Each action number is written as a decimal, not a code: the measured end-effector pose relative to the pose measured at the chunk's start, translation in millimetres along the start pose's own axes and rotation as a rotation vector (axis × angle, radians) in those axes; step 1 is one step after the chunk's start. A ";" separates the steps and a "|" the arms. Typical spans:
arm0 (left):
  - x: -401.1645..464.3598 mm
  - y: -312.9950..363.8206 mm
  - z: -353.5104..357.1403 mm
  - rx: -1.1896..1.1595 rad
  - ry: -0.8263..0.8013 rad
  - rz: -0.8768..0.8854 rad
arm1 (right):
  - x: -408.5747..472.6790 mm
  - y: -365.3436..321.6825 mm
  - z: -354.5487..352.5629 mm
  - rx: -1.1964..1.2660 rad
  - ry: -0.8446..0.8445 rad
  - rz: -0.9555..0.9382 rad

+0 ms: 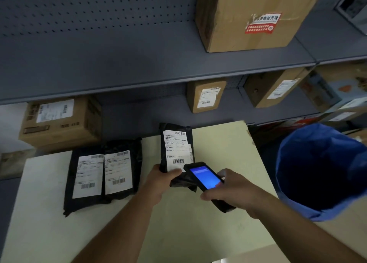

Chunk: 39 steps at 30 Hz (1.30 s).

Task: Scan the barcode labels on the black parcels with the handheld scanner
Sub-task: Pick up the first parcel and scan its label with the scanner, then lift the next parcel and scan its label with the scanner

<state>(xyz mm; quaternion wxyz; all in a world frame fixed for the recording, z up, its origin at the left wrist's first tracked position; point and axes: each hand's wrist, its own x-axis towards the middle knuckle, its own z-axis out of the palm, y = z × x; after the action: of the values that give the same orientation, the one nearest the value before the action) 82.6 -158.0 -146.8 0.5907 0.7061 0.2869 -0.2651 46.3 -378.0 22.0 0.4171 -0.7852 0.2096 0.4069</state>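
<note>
My left hand [161, 180] grips the lower end of a black parcel [175, 141], holding it upright above the table with its white barcode label [177, 150] facing me. My right hand [235, 192] holds the black handheld scanner [205, 180], whose blue screen is lit. The scanner's top end sits just below the label's lower barcode, close to my left thumb. Two more black parcels [85, 178] [121, 169] lie flat side by side on the table to the left, labels up.
The pale table [198, 223] carries a white board [39, 203] under the flat parcels. A blue bin [321, 171] stands at the right. Grey shelves [139, 68] behind hold several brown cartons [59, 121] [250, 16] with labels.
</note>
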 end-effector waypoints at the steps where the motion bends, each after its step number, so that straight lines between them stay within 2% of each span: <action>1: 3.5 0.3 8.4 -0.004 -0.015 -0.005 | 1.6 2.4 -3.8 0.001 0.000 0.004; 10: 14.8 13.2 84.6 0.006 -0.043 -0.055 | 20.5 30.9 -32.3 0.059 -0.007 0.051; 20: 59.7 -7.5 127.3 0.055 -0.041 -0.110 | 29.4 47.4 -44.8 0.065 0.014 0.074; 23: 44.6 6.6 124.9 0.081 0.000 -0.084 | 30.7 49.0 -43.4 0.064 0.013 0.076; 29: 40.1 5.7 110.3 -0.045 0.005 -0.055 | 32.2 42.8 -31.8 0.048 -0.009 0.056; 33: 31.6 6.4 88.3 0.037 0.007 -0.047 | 32.8 31.1 -18.9 0.040 -0.026 0.023; 39: 14.8 -2.9 21.5 0.134 0.245 0.077 | 36.3 6.2 16.1 -0.003 -0.049 -0.029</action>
<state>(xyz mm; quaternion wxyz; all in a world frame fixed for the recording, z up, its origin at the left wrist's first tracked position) 90.0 -177.4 -162.8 0.5123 0.7816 0.3113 -0.1726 55.7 -367.9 -15.8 0.4268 -0.7784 0.1875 0.4205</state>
